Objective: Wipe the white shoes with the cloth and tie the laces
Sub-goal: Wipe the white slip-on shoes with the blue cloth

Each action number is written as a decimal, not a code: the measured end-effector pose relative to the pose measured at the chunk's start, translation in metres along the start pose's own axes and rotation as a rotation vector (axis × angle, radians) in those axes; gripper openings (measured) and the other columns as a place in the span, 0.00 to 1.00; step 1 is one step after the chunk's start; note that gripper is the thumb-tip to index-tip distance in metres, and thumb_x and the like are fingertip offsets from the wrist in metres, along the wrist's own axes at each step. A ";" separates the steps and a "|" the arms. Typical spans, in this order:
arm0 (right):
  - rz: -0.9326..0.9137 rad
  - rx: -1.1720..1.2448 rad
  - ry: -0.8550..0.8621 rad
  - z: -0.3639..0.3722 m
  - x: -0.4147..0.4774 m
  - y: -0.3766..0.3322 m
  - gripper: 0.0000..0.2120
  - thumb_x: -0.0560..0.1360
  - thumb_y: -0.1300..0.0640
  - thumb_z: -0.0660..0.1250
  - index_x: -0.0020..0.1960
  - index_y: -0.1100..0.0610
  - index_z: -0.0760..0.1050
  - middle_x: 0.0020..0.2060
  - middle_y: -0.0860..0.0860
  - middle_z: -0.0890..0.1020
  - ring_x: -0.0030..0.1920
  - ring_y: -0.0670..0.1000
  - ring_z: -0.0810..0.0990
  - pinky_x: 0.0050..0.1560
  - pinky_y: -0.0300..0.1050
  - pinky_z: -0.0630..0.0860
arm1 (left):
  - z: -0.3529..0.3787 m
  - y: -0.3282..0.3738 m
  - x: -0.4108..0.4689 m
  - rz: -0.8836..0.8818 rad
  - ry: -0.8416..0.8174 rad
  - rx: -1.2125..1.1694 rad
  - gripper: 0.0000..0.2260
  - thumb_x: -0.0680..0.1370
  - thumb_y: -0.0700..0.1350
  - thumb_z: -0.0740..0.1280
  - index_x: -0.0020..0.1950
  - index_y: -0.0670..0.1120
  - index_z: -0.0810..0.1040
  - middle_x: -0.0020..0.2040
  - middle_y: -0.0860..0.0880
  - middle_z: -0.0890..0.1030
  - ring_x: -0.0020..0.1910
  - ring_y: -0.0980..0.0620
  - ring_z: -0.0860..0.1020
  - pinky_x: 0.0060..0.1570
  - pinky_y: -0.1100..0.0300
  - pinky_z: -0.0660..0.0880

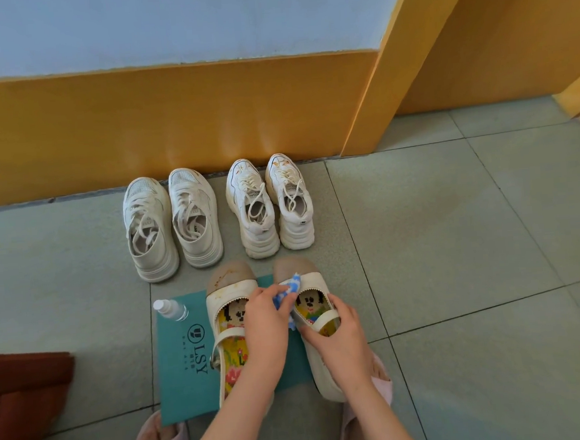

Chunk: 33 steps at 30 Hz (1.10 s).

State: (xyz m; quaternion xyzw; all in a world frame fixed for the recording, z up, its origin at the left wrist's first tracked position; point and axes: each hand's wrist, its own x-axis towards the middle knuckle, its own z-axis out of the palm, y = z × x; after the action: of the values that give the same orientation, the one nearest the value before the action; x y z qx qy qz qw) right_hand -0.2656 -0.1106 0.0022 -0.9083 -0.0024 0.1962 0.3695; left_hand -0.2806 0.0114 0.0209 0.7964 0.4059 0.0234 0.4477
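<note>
Cloth (293, 285) pinched in left hand (268, 321) touches strap shoe (315, 278) gripped by right hand (341, 333).

Blue-white cloth (291, 286); teal mat (182, 364); white sneakers (172, 224).

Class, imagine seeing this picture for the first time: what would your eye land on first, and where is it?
First, the two hands at bottom centre: the left hand presses a blue-and-white cloth on a cream strap shoe that the right hand grips. Behind them, one white sneaker pair and a second pair stand by the orange wall.
</note>
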 end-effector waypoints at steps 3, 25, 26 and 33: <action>-0.001 0.021 -0.001 -0.001 -0.001 0.000 0.33 0.65 0.41 0.74 0.66 0.44 0.67 0.56 0.43 0.73 0.53 0.45 0.75 0.50 0.49 0.77 | -0.004 0.000 -0.006 0.009 -0.002 -0.002 0.09 0.76 0.48 0.68 0.54 0.48 0.81 0.50 0.48 0.77 0.46 0.53 0.74 0.45 0.64 0.67; 0.056 0.169 -0.007 -0.007 0.006 0.003 0.32 0.66 0.48 0.76 0.67 0.47 0.68 0.54 0.45 0.73 0.52 0.44 0.76 0.51 0.42 0.74 | 0.016 0.015 0.021 -0.076 0.106 -0.261 0.10 0.76 0.43 0.68 0.57 0.44 0.80 0.52 0.48 0.76 0.48 0.54 0.74 0.49 0.64 0.68; 0.055 0.167 -0.007 -0.007 0.006 0.004 0.32 0.66 0.48 0.76 0.66 0.47 0.69 0.54 0.45 0.73 0.52 0.45 0.76 0.51 0.43 0.75 | 0.016 0.015 0.017 -0.086 0.110 -0.251 0.10 0.76 0.43 0.67 0.57 0.45 0.80 0.52 0.48 0.76 0.47 0.55 0.73 0.48 0.65 0.67; 0.046 0.184 -0.035 -0.008 0.007 0.005 0.31 0.66 0.46 0.76 0.66 0.46 0.69 0.55 0.46 0.74 0.53 0.45 0.76 0.52 0.43 0.75 | 0.019 0.003 -0.019 -0.087 0.057 -0.217 0.10 0.76 0.45 0.68 0.56 0.45 0.80 0.50 0.49 0.77 0.49 0.53 0.76 0.49 0.64 0.69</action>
State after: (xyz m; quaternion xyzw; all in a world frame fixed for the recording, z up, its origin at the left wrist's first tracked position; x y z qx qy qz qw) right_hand -0.2571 -0.1185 0.0013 -0.8667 0.0299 0.2197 0.4469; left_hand -0.2837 -0.0153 0.0175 0.7239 0.4478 0.0702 0.5202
